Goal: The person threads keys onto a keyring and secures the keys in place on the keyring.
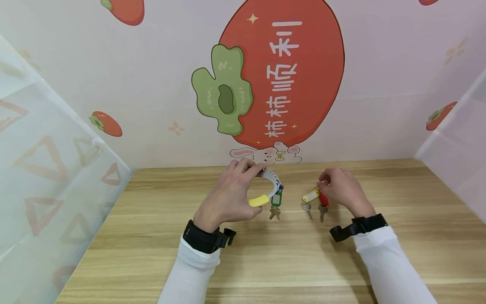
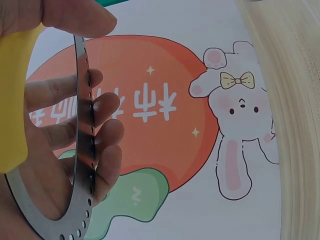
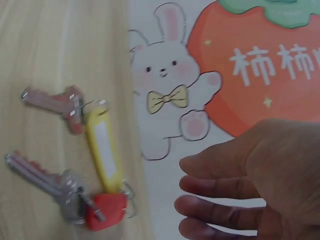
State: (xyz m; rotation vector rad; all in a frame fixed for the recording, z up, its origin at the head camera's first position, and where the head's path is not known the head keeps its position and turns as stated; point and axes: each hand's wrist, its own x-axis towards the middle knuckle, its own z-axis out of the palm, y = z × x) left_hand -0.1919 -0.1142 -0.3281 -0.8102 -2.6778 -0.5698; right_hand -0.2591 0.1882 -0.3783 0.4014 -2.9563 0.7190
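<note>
My left hand (image 1: 234,194) grips a flat metal key ring (image 2: 82,125) with small holes and a yellow handle (image 1: 259,201); the thumb crosses it and the fingers curl round it. A green key tag (image 1: 276,199) with brass-coloured keys (image 1: 275,213) is at the ring's right side. On the table lie a yellow key tag (image 3: 105,150) and a red key tag (image 3: 106,211), each with a silvery key. My right hand (image 3: 280,175) is beside these tags, its fingers loosely bent and apart from them in the right wrist view.
The wooden table (image 1: 265,261) runs back to a wall sheet (image 1: 167,84) printed with persimmons and a rabbit. Pale patterned sheets close in the left side (image 1: 45,177) and right side (image 1: 463,156).
</note>
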